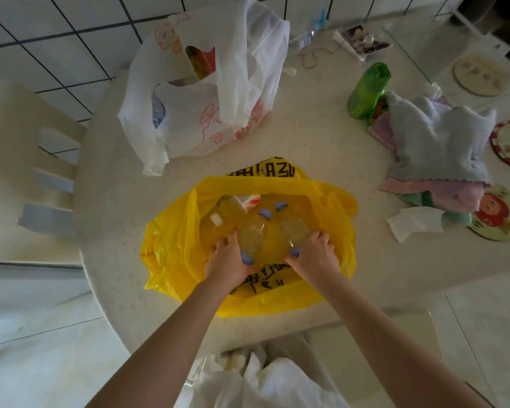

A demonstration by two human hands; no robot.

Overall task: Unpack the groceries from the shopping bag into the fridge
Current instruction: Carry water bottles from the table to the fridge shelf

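A yellow shopping bag (333,219) lies open on the round table (321,148) in front of me. Inside it lie two clear bottles with lilac caps, a left one (252,235) and a right one (292,226), beside a white-capped bottle (218,213) and a small carton (252,199). My left hand (228,257) is wrapped around the base of the left lilac-capped bottle. My right hand (314,251) grips the base of the right one. A white shopping bag (233,83) with more groceries stands farther back. No fridge is in view.
A green bottle-shaped roll (365,91), a heap of cloths (436,148), a tissue (415,223) and round coasters (495,213) sit at the table's right. A cream chair (33,148) stands at the left, tiled wall behind it.
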